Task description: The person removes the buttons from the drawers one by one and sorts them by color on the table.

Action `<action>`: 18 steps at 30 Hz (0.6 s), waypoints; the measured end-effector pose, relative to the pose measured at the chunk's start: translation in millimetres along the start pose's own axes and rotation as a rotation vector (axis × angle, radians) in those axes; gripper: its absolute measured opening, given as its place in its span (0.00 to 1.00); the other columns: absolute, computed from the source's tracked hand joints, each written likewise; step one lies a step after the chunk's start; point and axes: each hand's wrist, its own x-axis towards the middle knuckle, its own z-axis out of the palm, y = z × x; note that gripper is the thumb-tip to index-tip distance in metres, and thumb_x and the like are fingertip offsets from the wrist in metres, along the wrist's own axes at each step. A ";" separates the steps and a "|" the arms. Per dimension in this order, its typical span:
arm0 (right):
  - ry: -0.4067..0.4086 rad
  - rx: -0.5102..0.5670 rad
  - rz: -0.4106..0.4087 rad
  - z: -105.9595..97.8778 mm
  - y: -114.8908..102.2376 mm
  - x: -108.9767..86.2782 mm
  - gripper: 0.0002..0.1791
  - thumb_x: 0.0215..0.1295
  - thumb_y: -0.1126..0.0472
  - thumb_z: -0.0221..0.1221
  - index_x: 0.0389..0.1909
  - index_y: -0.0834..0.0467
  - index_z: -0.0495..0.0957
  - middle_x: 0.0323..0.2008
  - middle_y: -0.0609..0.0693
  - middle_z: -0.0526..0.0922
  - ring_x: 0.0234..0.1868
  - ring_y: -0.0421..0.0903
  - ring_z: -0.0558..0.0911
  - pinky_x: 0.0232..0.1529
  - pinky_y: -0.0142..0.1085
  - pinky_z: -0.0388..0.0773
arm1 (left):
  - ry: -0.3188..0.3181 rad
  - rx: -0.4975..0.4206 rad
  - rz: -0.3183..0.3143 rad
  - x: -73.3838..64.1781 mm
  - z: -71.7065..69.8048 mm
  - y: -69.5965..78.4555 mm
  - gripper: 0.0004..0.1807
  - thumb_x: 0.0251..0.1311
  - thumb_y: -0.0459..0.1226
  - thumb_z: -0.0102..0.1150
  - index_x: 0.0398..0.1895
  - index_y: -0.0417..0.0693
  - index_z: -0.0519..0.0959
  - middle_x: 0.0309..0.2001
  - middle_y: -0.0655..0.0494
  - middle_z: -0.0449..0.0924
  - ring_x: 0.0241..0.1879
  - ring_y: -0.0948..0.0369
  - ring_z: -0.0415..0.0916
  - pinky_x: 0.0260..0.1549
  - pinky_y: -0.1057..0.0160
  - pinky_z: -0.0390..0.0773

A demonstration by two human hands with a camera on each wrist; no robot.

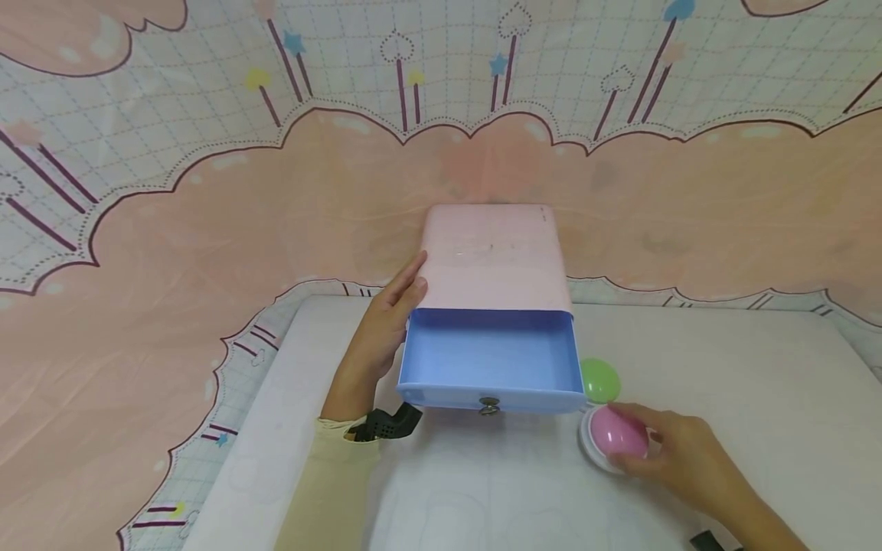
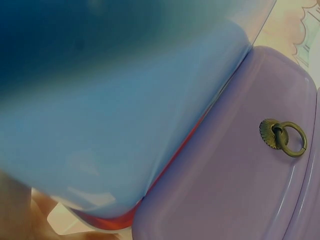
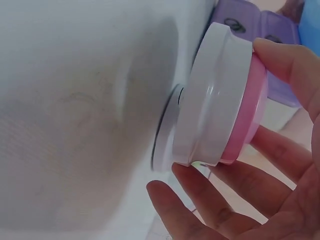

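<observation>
A pale pink box (image 1: 493,260) stands on the white table, its blue drawer (image 1: 491,348) pulled out towards me with nothing inside. My left hand (image 1: 387,325) lies against the box's left side, fingers fairly straight, thumb touching the edge. A brass ring pull (image 2: 284,138) hangs on a drawer front in the left wrist view. My right hand (image 1: 678,451) grips a round white button with a pink dome (image 1: 619,432), beside the drawer's front right corner. In the right wrist view, thumb and fingers hold this button's body (image 3: 215,95) by opposite edges, its disc base close to the table.
Behind the pink-domed button, right of the drawer, sits a green dome (image 1: 601,380). Purple drawer fronts (image 3: 282,85) with ring pulls show past the button in the right wrist view. A patterned peach cloth (image 1: 344,207) hangs behind the white table (image 1: 703,367).
</observation>
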 end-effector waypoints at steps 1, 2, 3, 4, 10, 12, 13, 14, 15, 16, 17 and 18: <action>-0.002 -0.002 -0.003 0.7 0.2 0.0 0.43 0.49 0.38 0.76 0.65 0.53 0.79 0.53 0.57 0.87 0.46 0.51 0.83 0.43 0.49 0.86 | -0.001 0.000 0.000 -0.1 -0.1 0.0 0.30 0.73 0.57 0.51 0.77 0.81 0.60 0.82 0.69 0.49 0.81 0.50 0.49 0.69 0.26 0.54; -0.002 -0.003 -0.006 1.4 0.6 0.1 0.43 0.49 0.38 0.76 0.65 0.53 0.79 0.52 0.56 0.87 0.46 0.51 0.82 0.43 0.49 0.86 | -0.001 0.000 0.001 -0.2 -0.1 -0.1 0.30 0.73 0.57 0.51 0.77 0.81 0.60 0.82 0.69 0.49 0.81 0.50 0.49 0.69 0.26 0.54; -0.005 -0.003 -0.006 2.0 0.8 0.0 0.42 0.49 0.39 0.76 0.65 0.53 0.79 0.52 0.56 0.87 0.45 0.50 0.82 0.42 0.48 0.85 | -0.001 -0.001 0.003 -0.3 -0.2 -0.1 0.30 0.73 0.57 0.51 0.77 0.81 0.60 0.82 0.68 0.49 0.81 0.50 0.49 0.69 0.26 0.53; -0.008 -0.002 -0.002 2.5 0.8 0.1 0.42 0.49 0.39 0.76 0.65 0.52 0.79 0.52 0.55 0.87 0.45 0.49 0.81 0.42 0.48 0.85 | -0.001 0.000 0.006 -0.3 -0.2 -0.1 0.30 0.73 0.57 0.51 0.77 0.81 0.60 0.82 0.68 0.48 0.81 0.51 0.49 0.69 0.26 0.52; -0.018 -0.004 -0.011 4.6 1.3 2.2 0.42 0.49 0.41 0.77 0.64 0.53 0.79 0.50 0.54 0.87 0.45 0.49 0.81 0.42 0.47 0.85 | 0.002 0.008 0.015 -0.3 -0.1 -0.8 0.30 0.73 0.57 0.51 0.77 0.81 0.60 0.82 0.67 0.48 0.81 0.52 0.49 0.70 0.27 0.53; -0.031 0.001 -0.001 5.6 0.7 2.6 0.42 0.48 0.41 0.77 0.65 0.53 0.79 0.50 0.54 0.87 0.45 0.49 0.82 0.44 0.48 0.85 | 0.002 0.007 0.011 -0.1 -0.2 -0.8 0.30 0.73 0.57 0.51 0.77 0.81 0.60 0.82 0.68 0.49 0.81 0.51 0.50 0.70 0.27 0.53; -0.039 0.006 0.007 6.0 0.5 2.8 0.43 0.48 0.41 0.77 0.65 0.54 0.79 0.51 0.55 0.87 0.46 0.49 0.82 0.45 0.49 0.86 | 0.000 0.005 0.009 0.1 -0.3 -0.7 0.30 0.74 0.57 0.51 0.77 0.81 0.60 0.82 0.69 0.49 0.81 0.51 0.50 0.70 0.27 0.54; -0.044 0.009 0.013 6.5 0.2 2.9 0.43 0.48 0.40 0.77 0.65 0.54 0.79 0.51 0.55 0.87 0.46 0.50 0.83 0.45 0.50 0.86 | -0.001 0.003 0.005 0.3 -0.4 -0.6 0.30 0.74 0.56 0.51 0.77 0.81 0.60 0.82 0.69 0.49 0.81 0.51 0.50 0.70 0.27 0.54; -0.044 0.011 0.017 7.0 -0.1 2.9 0.43 0.47 0.41 0.78 0.65 0.54 0.79 0.51 0.55 0.87 0.47 0.50 0.83 0.46 0.50 0.86 | -0.003 0.001 0.002 0.5 -0.6 -0.4 0.29 0.74 0.56 0.50 0.77 0.81 0.60 0.82 0.70 0.49 0.81 0.51 0.50 0.70 0.27 0.54; -0.044 0.010 0.018 7.4 -0.2 2.8 0.44 0.47 0.40 0.78 0.65 0.54 0.79 0.51 0.55 0.87 0.47 0.50 0.83 0.46 0.51 0.86 | -0.005 -0.003 0.001 0.7 -0.7 -0.3 0.29 0.74 0.56 0.50 0.77 0.81 0.60 0.82 0.69 0.49 0.81 0.50 0.49 0.70 0.27 0.54; -0.043 0.010 0.017 7.8 -0.4 2.7 0.44 0.47 0.40 0.78 0.65 0.54 0.79 0.51 0.55 0.87 0.47 0.50 0.83 0.46 0.51 0.86 | -0.006 -0.006 -0.001 0.9 -0.8 -0.1 0.29 0.75 0.55 0.50 0.77 0.81 0.60 0.82 0.69 0.49 0.81 0.50 0.49 0.69 0.27 0.54; -0.042 0.008 0.016 8.1 -0.5 2.5 0.44 0.47 0.40 0.78 0.65 0.54 0.79 0.51 0.55 0.87 0.47 0.50 0.83 0.46 0.51 0.86 | -0.007 -0.008 -0.002 1.0 -1.0 0.0 0.29 0.75 0.55 0.50 0.77 0.81 0.60 0.82 0.69 0.49 0.81 0.50 0.49 0.70 0.27 0.53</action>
